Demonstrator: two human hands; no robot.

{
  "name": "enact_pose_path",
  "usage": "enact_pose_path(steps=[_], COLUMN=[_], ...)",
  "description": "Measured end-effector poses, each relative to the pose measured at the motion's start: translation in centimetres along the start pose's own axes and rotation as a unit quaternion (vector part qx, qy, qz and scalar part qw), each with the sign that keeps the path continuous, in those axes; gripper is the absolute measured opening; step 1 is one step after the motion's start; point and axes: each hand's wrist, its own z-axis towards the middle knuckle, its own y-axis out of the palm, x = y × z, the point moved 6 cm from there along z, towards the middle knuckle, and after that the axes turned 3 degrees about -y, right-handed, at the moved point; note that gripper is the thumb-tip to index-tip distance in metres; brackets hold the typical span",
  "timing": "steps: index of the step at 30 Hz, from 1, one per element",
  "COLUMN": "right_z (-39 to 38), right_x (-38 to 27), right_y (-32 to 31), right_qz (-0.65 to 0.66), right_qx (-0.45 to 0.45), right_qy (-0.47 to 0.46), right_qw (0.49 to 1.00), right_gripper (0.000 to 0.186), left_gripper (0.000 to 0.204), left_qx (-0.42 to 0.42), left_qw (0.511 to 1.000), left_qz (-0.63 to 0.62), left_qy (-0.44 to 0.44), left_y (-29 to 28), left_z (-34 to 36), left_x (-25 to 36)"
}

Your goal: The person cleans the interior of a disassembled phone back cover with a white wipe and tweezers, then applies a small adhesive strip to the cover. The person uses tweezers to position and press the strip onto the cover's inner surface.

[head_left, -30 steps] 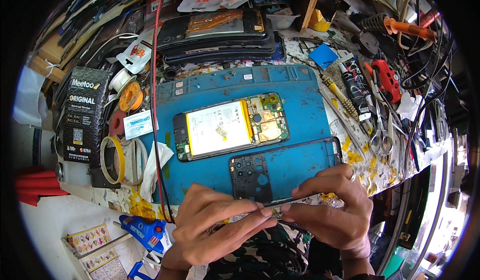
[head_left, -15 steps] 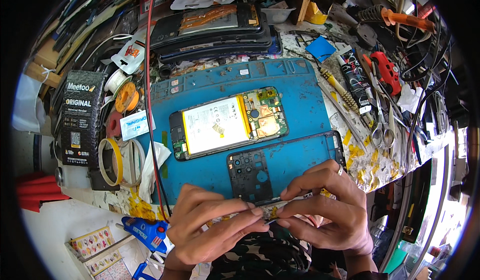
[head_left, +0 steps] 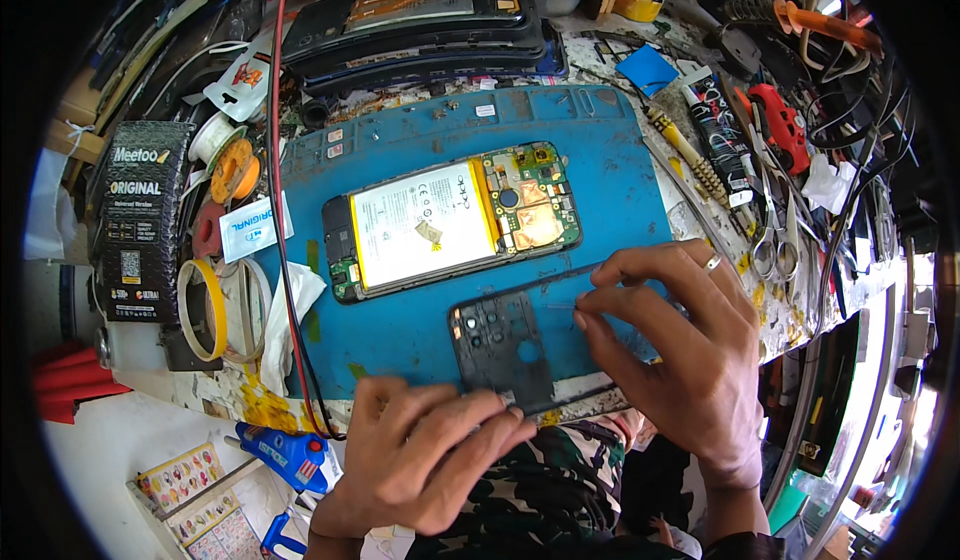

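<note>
Under all, a worktable (head_left: 230,390), and on it a wide blue mat (head_left: 640,190). Upon the middle of this mat, an opened phone (head_left: 341,228), lying flat, apart from both hands, with a white battery (head_left: 420,225) inside. Nearer to the body, on the front part of the mat, a black phone frame (head_left: 500,360), solid at the left end. Looks light and rather stiff there, but thin along the narrow sides, so probably easy to bend and fragile under twisting; perhaps a little slippery. Better to take by the outer edges, close to the solid end, with small pressure.

Above the right part of the frame, the right hand (head_left: 690,360), back turned up, thumb and two fingers brought close together. Low at the near edge of the frame, the left hand (head_left: 425,450), fingers curved and pointing to the right; cannot tell if gripping the frame or only resting over it. On the right hand, a ring (head_left: 712,263). Just at the right fingertips, a thin pale sliver (head_left: 558,307); maybe pinched, but too faint to be sure.
</note>
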Motion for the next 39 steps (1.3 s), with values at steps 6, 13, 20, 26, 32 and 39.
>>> enact_pose_path(steps=[6,13,20,26,32,39], right_z=[-0.1,0.2,0.4,0.7,1.1,1.1], right_x=[-0.8,-0.9,-0.8,-0.8,-0.9,-0.4], right_y=[0.4,1.3,1.5,1.6,1.5,1.4], right_qz=[-0.012,-0.029,-0.023,-0.017,-0.011,0.015], right_qx=[-0.049,-0.04,-0.032,-0.04,-0.047,-0.085], right_qy=[-0.036,-0.044,-0.057,-0.058,-0.054,-0.041], right_qw=[0.998,0.998,0.998,0.997,0.997,0.995], right_gripper=[0.021,0.022,0.023,0.023,0.023,0.025], left_gripper=[0.032,0.03,0.024,0.021,0.02,0.02], left_qx=[-0.015,0.051,0.067,0.065,0.068,0.062], left_qw=[0.999,0.99,0.981,0.98,0.979,0.975], left_qz=[-0.037,-0.025,-0.056,-0.063,-0.071,-0.089], left_qy=[-0.018,-0.126,-0.173,-0.177,-0.178,-0.196], left_y=[-0.2,-0.5,0.7,0.9,0.9,0.9], left_z=[0.0,1.6,2.5,2.6,2.7,2.6], left_x=[1.0,-2.4,-2.9,-3.1,-3.2,-3.5])
